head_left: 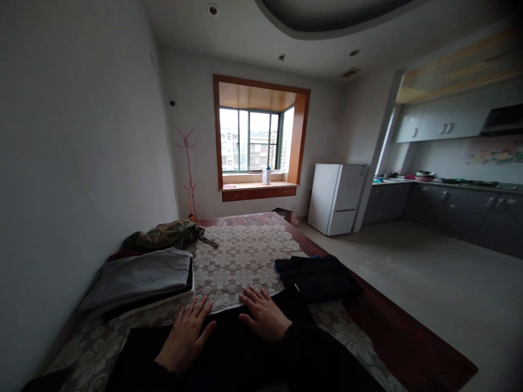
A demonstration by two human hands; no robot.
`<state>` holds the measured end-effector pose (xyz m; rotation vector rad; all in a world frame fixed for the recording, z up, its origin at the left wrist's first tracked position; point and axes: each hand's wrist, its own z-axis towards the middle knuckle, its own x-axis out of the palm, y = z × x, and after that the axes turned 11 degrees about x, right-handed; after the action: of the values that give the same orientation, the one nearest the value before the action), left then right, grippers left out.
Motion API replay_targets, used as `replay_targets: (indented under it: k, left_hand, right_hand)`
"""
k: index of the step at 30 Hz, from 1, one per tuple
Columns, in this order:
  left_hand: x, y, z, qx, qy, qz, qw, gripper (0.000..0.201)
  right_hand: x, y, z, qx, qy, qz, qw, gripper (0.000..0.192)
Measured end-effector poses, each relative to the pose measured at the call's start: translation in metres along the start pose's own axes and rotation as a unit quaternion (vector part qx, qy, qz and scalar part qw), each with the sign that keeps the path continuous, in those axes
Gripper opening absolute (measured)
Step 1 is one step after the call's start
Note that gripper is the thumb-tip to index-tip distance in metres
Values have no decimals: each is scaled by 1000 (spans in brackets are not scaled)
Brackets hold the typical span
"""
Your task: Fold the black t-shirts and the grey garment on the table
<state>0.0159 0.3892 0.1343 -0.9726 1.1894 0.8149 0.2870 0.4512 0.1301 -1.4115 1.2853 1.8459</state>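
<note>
Pressing flat and open, gripping nothing, the left hand (186,332) and right hand (263,313) lay on a soft, light black garment (229,348), best taken at its 12 o'clock edge.

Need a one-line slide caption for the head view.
Both hands, left hand and right hand, press flat on a black garment spread over the lace cloth, folded clothes alongside.

Black garment (229,348), white floral lace cloth (241,261), grey folded top (139,275), white fridge (337,198), pink rack (188,169).
</note>
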Motion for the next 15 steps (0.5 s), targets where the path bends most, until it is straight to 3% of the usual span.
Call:
replay_targets:
  k: [7,15]
  left_hand:
    - [-8,-3,0,63,-69,-78,993,41]
    - [-17,-9,-1,63,-92,-113,987,32]
  right_hand:
    - [-4,3,1,-7,-68,30,997,29]
    - [-4,1,2,-21,-84,56,995,23]
